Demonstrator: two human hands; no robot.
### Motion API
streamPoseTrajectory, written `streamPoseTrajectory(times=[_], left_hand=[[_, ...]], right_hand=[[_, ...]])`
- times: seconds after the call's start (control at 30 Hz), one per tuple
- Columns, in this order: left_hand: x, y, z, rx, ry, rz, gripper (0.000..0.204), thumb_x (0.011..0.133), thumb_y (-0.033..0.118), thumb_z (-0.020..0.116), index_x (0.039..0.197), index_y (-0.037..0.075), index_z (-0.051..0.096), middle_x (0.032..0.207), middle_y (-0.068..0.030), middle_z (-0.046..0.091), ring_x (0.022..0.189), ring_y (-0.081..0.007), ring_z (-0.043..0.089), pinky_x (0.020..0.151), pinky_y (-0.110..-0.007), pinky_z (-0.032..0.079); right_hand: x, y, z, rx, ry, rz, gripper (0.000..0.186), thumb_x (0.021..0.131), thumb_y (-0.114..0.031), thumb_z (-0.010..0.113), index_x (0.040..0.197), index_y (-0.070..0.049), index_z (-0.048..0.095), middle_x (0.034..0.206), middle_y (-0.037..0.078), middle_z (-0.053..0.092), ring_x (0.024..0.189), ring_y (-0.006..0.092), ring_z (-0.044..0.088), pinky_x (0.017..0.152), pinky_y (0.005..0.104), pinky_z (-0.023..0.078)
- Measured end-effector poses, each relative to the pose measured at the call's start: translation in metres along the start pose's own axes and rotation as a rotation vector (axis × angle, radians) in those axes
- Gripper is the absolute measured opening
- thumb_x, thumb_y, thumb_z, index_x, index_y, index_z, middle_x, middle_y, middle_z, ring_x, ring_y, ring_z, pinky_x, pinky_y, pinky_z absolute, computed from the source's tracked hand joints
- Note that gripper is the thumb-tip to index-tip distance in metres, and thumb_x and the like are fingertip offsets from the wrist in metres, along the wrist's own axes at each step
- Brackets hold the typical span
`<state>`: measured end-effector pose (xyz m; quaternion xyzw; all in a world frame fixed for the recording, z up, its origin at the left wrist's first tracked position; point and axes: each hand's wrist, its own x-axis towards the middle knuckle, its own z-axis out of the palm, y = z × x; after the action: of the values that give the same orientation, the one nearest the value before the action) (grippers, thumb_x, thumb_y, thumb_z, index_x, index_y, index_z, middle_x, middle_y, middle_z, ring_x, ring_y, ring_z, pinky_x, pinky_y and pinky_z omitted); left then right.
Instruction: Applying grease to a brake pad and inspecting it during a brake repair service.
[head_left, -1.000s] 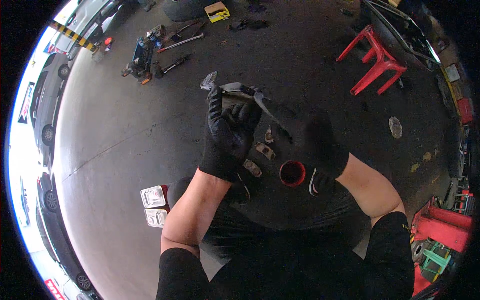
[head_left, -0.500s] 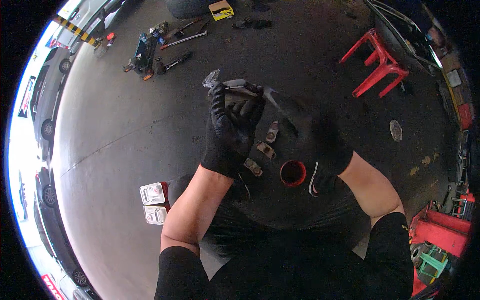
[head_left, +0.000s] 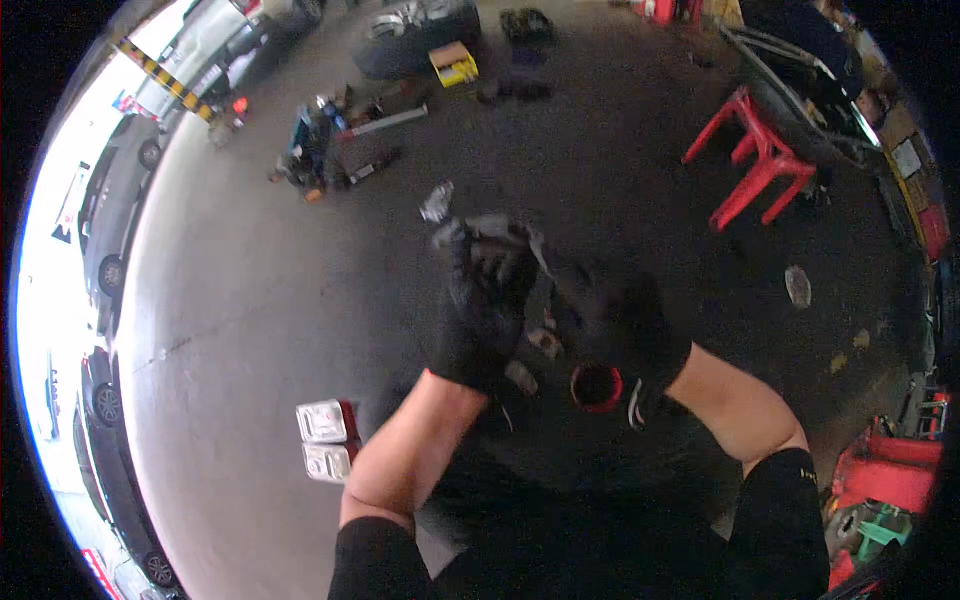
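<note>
My left hand [head_left: 485, 305], in a black glove, is closed on a curved grey piece [head_left: 490, 224] held out in front of me. A crumpled, clear plastic-like scrap [head_left: 437, 203] shows at the piece's left end. My right hand [head_left: 630, 325], also gloved in black, is smeared by motion. From it a thin pale tool [head_left: 541, 250] reaches to the right end of the curved piece; its kind is too blurred to tell. Below the hands, small metal parts [head_left: 545, 343] lie on the floor beside a red tub [head_left: 617, 385] with a dark inside.
A red plastic stool [head_left: 760, 165] stands at the right. Tools [head_left: 310, 145] lie scattered at the far left, near a yellow box [head_left: 455, 68] and a wheel [head_left: 425, 38]. Two white-and-red packs [head_left: 322, 422] are by my left arm. Red equipment [head_left: 890, 470] stands at the lower right.
The view has tilted up a little, bringing the wheel further in. Both hands stay close together, with the curved piece still in my left hand and the pale tool at its right end.
</note>
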<state>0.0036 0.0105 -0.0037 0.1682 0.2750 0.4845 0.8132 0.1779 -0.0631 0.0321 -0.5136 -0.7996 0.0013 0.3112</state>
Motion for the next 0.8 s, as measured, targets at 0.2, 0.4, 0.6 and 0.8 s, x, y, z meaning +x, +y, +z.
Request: streamPoseTrajectory(times=[0.2, 0.4, 0.6, 0.8], left_hand=[[-0.006, -0.009, 0.002, -0.163, -0.09, -0.019, 0.031, 0.102, 0.045, 0.048, 0.11, 0.016, 0.057, 0.109, -0.0049, 0.06, 0.105, -0.0225, 0.058, 0.102, -0.042, 0.044], [-0.01, -0.006, 0.001, -0.13, 0.077, -0.021, 0.031, 0.102, 0.045, 0.048, 0.099, 0.016, 0.058, 0.098, -0.0023, 0.06, 0.099, -0.0212, 0.059, 0.098, -0.039, 0.046], [-0.011, -0.004, 0.02, -0.078, 0.021, 0.039, 0.032, 0.102, 0.043, 0.049, 0.096, 0.014, 0.061, 0.092, -0.0027, 0.062, 0.096, -0.021, 0.06, 0.095, -0.037, 0.049], [-0.002, -0.011, 0.004, -0.006, -0.085, 0.091, 0.03, 0.104, 0.037, 0.046, 0.101, 0.012, 0.062, 0.096, -0.0051, 0.064, 0.1, -0.0222, 0.061, 0.096, -0.036, 0.049]], right_hand=[[-0.002, 0.005, -0.009, 0.088, 0.02, -0.021, 0.062, 0.081, -0.017, 0.068, 0.138, -0.002, 0.051, 0.107, 0.022, 0.066, 0.091, 0.0382, 0.066, 0.077, 0.0437, 0.054], [-0.002, -0.009, -0.022, 0.198, -0.054, 0.005, 0.065, 0.084, -0.017, 0.066, 0.143, 0.0, 0.043, 0.096, 0.02, 0.067, 0.081, 0.0352, 0.067, 0.07, 0.0429, 0.054], [-0.002, -0.006, -0.022, 0.088, -0.013, -0.058, 0.065, 0.085, -0.018, 0.066, 0.143, 0.0, 0.043, 0.092, 0.018, 0.067, 0.076, 0.0318, 0.066, 0.067, 0.0401, 0.055], [-0.003, -0.004, -0.031, 0.158, -0.07, 0.007, 0.06, 0.086, -0.016, 0.067, 0.14, -0.001, 0.046, 0.095, 0.019, 0.066, 0.08, 0.031, 0.067, 0.07, 0.0391, 0.055]])
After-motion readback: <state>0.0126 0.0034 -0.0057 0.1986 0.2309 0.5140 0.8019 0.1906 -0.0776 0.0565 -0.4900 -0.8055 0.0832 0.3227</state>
